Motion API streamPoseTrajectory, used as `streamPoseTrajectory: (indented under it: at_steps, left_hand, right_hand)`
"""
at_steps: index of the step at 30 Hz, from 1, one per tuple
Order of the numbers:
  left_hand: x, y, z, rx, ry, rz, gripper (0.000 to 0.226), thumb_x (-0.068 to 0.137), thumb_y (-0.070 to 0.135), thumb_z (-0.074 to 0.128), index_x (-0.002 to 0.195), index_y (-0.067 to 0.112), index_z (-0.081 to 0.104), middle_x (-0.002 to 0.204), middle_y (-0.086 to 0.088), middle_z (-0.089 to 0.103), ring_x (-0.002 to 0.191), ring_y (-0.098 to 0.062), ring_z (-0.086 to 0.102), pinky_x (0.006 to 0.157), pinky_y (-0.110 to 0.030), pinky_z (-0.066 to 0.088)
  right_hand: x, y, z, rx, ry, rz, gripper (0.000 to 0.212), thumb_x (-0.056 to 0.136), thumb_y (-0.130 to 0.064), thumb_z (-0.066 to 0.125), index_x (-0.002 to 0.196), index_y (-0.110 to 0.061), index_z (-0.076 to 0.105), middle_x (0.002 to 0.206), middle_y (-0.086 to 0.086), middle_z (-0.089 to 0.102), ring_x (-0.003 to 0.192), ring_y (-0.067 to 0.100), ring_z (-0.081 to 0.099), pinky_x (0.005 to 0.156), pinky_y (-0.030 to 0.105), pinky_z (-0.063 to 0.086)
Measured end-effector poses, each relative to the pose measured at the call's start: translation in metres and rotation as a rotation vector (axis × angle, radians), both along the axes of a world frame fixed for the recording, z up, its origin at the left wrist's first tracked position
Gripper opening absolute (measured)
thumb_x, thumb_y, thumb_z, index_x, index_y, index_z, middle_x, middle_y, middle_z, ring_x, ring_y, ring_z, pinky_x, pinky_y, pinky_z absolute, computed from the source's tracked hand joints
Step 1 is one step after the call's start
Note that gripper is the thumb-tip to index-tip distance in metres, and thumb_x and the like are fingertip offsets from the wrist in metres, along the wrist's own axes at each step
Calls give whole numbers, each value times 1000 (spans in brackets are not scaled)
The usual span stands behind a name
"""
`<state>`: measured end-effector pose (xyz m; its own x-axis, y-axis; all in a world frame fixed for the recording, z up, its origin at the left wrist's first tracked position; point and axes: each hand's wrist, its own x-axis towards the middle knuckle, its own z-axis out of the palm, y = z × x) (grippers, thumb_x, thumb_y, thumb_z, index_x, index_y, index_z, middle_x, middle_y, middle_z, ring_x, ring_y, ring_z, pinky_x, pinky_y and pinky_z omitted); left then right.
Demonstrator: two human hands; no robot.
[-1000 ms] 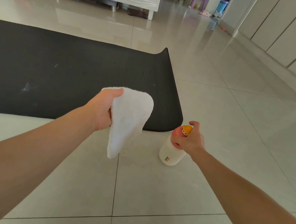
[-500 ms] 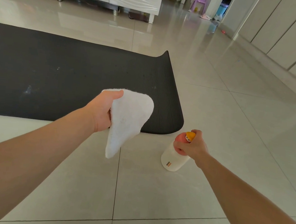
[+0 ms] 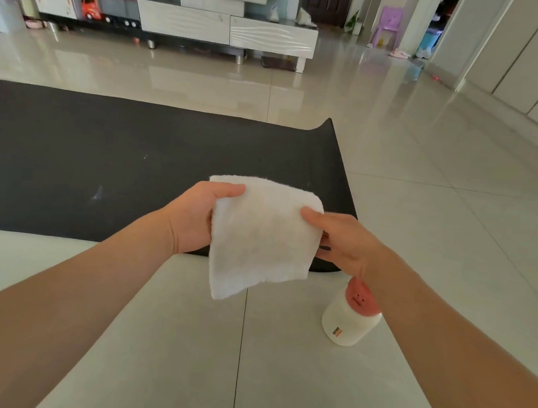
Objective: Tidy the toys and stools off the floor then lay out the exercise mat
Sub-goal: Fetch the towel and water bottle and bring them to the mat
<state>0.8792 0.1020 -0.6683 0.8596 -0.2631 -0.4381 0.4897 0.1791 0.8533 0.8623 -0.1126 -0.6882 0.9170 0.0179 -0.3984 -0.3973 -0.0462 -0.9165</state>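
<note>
While both hands hold up a white cloth, the scene reads as follows.
Left hand: left hand has its grip closed on the white cloth, thumb on top at the cloth's upper left corner, fingers hidden behind it.
Right hand: right hand pinches the cloth's right edge, thumb on the front face, fingers curled behind; grip closed on the cloth.
Cloth: held in the air over the mat's near right corner, hanging down with one corner pointing at the floor.
Exercise mat: black exercise mat lies unrolled and flat on the tiled floor, running off the left edge of view; its far right corner curls up slightly.
Bottle: white bottle with a pink top stands upright on the floor just beside the mat's near right corner, below the right wrist, not touched by either hand.
Background: low white TV cabinet along the far wall; red toy truck sits in its open shelf at the left.
Far right: purple child's chair stands by a doorway, well apart from the mat.
Right wall: pale cupboard doors run along the right side.
</note>
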Motion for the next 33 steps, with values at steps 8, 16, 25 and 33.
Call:
streamPoseTrajectory:
  at_steps: [8,16,25,33]
  left_hand:
    - [17,0,-13,417,-174,371,27,82,37,68,85,11,61,90,-1,63,82,-15,58,89,-32,46]
    - [19,6,-8,32,-388,171,43,93,43,48,111,6,63,110,-4,67,102,-17,63,85,-29,52]
    - [16,0,-13,29,-475,183,25,92,12,54,116,18,58,102,4,68,90,-14,65,67,-26,53]
    - [18,2,-19,175,-294,124,57,93,11,53,139,30,27,127,-5,54,99,-21,61,73,-34,54]
  right_hand:
    - [10,7,5,-46,-321,-146,10,87,-15,62,93,-11,69,97,3,65,86,13,59,77,25,50]
    - [7,4,9,103,-365,50,23,98,-26,41,101,-29,63,96,-17,69,99,2,60,92,21,44]
    - [11,3,6,43,-444,36,26,101,-23,36,117,-35,52,110,-17,64,101,4,61,81,23,49]
    - [11,1,2,-46,-386,74,63,97,-5,44,141,-43,19,123,-1,60,107,17,61,93,43,50]
